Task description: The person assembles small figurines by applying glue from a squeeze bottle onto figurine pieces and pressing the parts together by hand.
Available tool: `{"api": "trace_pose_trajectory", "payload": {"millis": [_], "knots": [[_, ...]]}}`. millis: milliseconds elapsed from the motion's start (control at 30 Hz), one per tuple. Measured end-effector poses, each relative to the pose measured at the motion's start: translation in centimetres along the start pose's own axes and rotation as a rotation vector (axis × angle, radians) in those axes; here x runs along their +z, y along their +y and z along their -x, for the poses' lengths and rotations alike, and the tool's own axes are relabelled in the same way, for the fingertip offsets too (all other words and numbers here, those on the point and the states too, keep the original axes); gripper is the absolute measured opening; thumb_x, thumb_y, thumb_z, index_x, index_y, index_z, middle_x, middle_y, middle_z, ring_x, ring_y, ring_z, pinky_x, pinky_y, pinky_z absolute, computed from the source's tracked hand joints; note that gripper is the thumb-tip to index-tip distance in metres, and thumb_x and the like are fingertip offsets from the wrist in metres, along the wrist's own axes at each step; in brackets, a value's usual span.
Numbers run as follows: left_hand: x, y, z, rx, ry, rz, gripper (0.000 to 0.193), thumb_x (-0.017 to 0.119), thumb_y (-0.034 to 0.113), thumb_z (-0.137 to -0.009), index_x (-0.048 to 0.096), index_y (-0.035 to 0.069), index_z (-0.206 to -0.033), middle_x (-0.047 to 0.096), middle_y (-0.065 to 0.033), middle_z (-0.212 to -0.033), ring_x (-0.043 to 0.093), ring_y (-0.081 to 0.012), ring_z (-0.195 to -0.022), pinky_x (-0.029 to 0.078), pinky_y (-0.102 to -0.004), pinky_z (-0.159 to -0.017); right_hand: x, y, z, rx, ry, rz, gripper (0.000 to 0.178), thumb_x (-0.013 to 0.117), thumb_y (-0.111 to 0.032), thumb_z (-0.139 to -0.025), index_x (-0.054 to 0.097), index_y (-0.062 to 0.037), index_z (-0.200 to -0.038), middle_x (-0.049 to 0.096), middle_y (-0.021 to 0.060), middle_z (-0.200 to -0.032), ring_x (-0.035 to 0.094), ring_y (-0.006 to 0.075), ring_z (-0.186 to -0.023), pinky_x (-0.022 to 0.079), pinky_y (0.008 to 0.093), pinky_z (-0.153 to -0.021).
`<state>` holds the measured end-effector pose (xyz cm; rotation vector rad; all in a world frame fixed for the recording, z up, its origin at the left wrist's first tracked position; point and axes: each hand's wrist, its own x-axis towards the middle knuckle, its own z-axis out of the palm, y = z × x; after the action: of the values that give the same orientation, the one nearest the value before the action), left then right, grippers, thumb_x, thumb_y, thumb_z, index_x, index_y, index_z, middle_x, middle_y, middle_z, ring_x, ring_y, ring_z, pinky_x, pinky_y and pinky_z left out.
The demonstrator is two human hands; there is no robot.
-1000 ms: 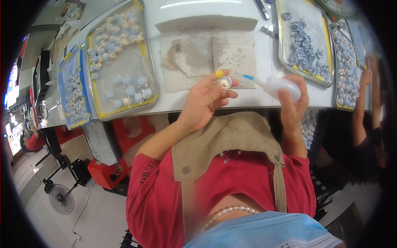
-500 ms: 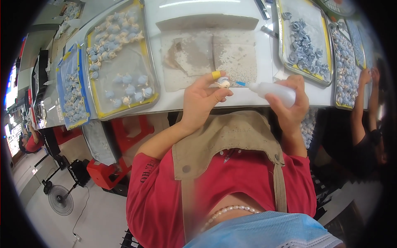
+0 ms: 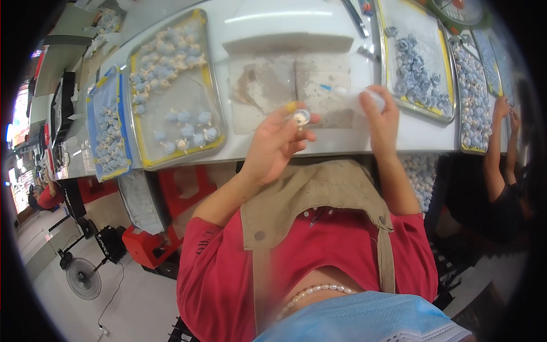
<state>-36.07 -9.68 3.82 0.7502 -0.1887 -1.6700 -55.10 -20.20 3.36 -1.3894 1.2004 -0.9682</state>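
Note:
My left hand [image 3: 277, 143] holds a small round pale piece [image 3: 301, 118] between thumb and fingers, just above the white table's front edge [image 3: 319, 153]. A yellow cot covers one fingertip. My right hand [image 3: 380, 117] grips a white squeeze bottle [image 3: 358, 97] with a blue tip [image 3: 325, 88], its nozzle pointing left over a stained cloth mat [image 3: 296, 91]. The bottle's tip is apart from the piece.
A yellow-rimmed tray [image 3: 171, 91] of small blue and cream pieces lies to the left, with a blue-rimmed tray [image 3: 105, 134] beyond it. More trays of pieces [image 3: 419, 62] sit on the right. Another person's arm [image 3: 494, 148] reaches in at the far right. A red stool [image 3: 151, 242] and a floor fan [image 3: 82, 276] stand below.
My right hand has drawn the bottle up and away from the piece, onto the mat. My left hand has turned the piece to face upward.

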Motion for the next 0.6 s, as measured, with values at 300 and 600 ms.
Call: {"api": "trace_pose_trajectory", "payload": {"millis": [300, 600], "knots": [[0.7, 9.8, -2.8, 0.426, 0.097, -0.312, 0.031, 0.056, 0.003, -0.083, 0.051, 0.003, -0.114, 0.057, -0.0054, -0.096, 0.057, -0.0120, -0.081, 0.047, -0.0176, -0.069, 1.9, 2.5, -1.0, -0.384, -0.040, 0.495, 0.029, 0.066, -0.021, -0.075, 0.057, -0.0002, -0.093, 0.056, 0.0116, -0.090, 0.051, 0.0202, -0.084, 0.040, 0.0288, -0.075], [4.2, 15.2, -14.4, 0.336, -0.047, -0.329, 0.038, 0.058, 0.010, -0.083, 0.045, 0.000, -0.117, 0.056, -0.0079, -0.097, 0.054, -0.0107, -0.080, 0.048, -0.0167, -0.068, -0.1, -1.7, -2.5, -0.617, -0.066, 0.450, 0.033, 0.066, -0.016, -0.073, 0.057, -0.0042, -0.102, 0.056, 0.0106, -0.099, 0.052, 0.0219, -0.088, 0.040, 0.0310, -0.077]]}}
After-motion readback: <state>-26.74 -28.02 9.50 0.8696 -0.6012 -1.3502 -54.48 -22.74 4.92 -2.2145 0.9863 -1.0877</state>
